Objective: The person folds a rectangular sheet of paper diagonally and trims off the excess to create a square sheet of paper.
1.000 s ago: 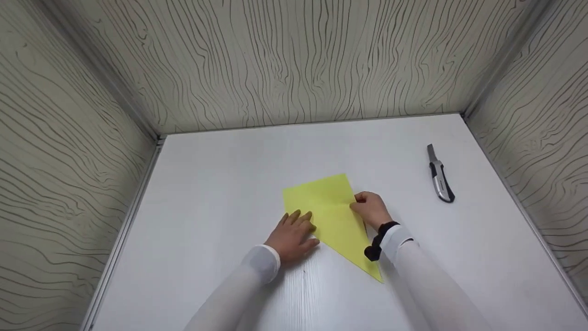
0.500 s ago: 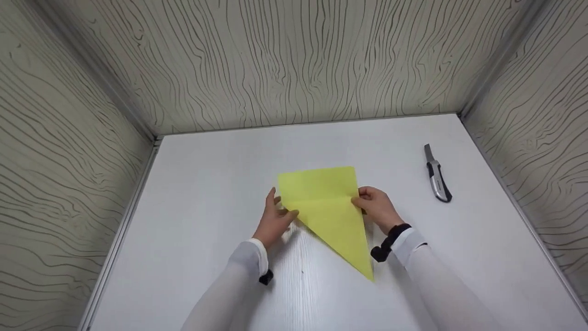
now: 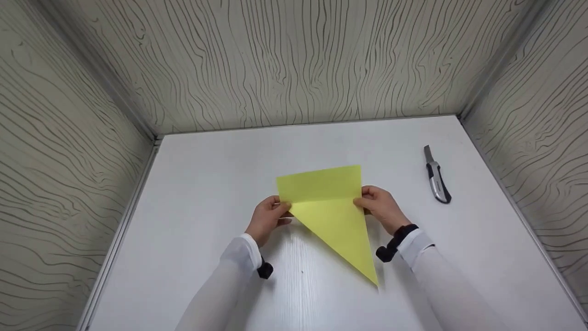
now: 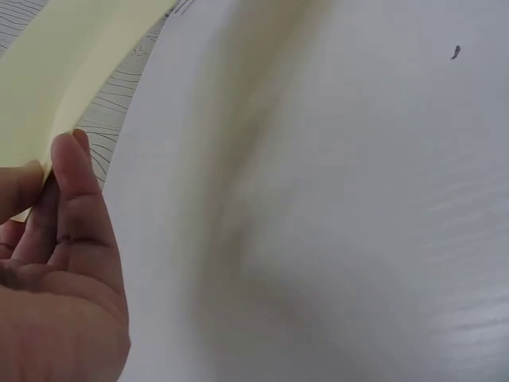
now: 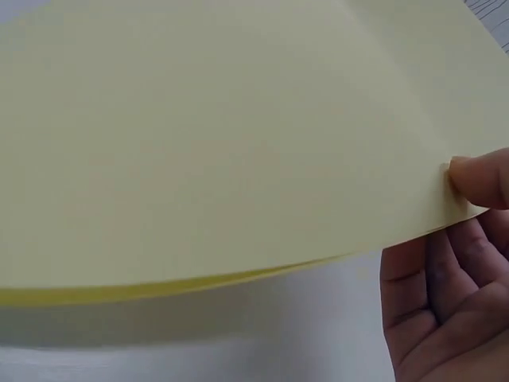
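Note:
A yellow sheet of paper (image 3: 335,225), folded into a triangle with a rectangular strip along its far side, is held between both hands in the head view. A crease runs across it where strip and triangle meet. My left hand (image 3: 266,218) pinches its left edge at that crease, thumb on top. On the opposite edge my right hand (image 3: 380,207) pinches the paper, thumb above and fingers curled beneath. The right wrist view shows two layers of the paper (image 5: 238,143) parting slightly along the near edge. In the left wrist view the paper's shadow falls on the table below.
A utility knife (image 3: 438,177) with a silver and black handle lies at the right of the white table (image 3: 206,184), blade pointing away. Wood-grain panels (image 3: 294,59) stand along the back and both sides.
My left hand has gone from lying flat on the paper to pinching its left edge. The paper has turned slightly and is raised off the table, with the right hand keeping its pinch.

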A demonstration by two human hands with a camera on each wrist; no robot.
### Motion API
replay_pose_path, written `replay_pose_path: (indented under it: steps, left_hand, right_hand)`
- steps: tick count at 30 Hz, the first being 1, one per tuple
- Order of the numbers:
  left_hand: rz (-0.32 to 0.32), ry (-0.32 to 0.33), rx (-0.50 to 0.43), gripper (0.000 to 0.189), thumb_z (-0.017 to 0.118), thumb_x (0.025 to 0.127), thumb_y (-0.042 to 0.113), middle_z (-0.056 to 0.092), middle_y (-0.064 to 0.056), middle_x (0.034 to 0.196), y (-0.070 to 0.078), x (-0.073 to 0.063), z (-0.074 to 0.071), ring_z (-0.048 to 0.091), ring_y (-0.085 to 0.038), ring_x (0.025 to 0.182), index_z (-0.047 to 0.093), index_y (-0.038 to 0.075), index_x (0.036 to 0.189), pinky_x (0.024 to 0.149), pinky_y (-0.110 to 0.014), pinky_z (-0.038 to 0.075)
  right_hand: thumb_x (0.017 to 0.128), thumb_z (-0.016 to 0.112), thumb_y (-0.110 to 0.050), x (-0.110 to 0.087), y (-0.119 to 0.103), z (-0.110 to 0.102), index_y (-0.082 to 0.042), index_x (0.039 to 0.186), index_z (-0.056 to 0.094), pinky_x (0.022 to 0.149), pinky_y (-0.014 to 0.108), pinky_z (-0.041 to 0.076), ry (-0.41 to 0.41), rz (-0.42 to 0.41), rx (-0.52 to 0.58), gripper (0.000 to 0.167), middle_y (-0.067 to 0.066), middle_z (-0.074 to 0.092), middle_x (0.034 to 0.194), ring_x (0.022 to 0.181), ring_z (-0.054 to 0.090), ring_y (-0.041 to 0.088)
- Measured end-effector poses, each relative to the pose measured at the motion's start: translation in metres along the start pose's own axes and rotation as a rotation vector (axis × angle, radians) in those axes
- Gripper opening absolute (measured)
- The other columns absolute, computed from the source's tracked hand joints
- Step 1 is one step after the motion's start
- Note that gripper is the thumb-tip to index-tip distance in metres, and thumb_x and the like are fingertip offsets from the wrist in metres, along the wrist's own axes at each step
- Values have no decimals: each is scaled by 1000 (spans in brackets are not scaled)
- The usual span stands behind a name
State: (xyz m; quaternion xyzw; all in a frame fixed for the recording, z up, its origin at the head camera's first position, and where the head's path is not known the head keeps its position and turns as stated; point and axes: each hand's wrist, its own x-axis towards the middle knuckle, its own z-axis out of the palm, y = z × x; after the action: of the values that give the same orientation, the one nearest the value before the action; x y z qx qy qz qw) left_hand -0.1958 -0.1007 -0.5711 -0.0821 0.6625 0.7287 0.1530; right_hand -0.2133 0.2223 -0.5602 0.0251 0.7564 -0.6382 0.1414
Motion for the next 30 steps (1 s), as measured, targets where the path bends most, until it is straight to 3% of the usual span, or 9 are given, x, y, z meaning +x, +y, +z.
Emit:
replay_pose_path:
  steps: [5, 12, 23, 30]
  left_hand:
    - [-3, -42, -34, 30, 68, 99, 16, 74, -14, 108, 2, -1, -1, 72, -24, 93, 62, -1, 124, 85, -36, 60]
    - [-28, -189, -68, 33, 69, 98, 14, 73, -15, 115, 3, -5, -2, 72, -26, 102, 66, 2, 128, 90, -38, 59]
    - [-23, -196, -67, 30, 67, 100, 12, 72, -16, 116, 4, -8, -5, 72, -26, 101, 66, 0, 127, 89, -36, 59]
    - [-21, -242, -97, 29, 64, 101, 8, 72, -17, 117, 3, -7, -8, 71, -26, 103, 65, -2, 128, 91, -37, 58]
  right_hand:
    - [93, 69, -10, -2, 0, -4, 4, 124, 62, 76, 30, 56, -32, -17, -12, 35, 14, 74, 109, 90, 69, 21]
    - [94, 69, -10, -4, 0, -7, 6, 127, 60, 79, 29, 55, -47, -17, 10, 38, 14, 73, 111, 91, 68, 21]
    - [95, 70, -14, -6, 1, -10, 6, 126, 62, 83, 36, 57, -81, -27, -18, 38, 14, 73, 111, 92, 69, 23]
    - [96, 70, -13, -8, 0, -13, 6, 124, 63, 81, 34, 57, -84, -54, 14, 35, 14, 73, 110, 91, 69, 21]
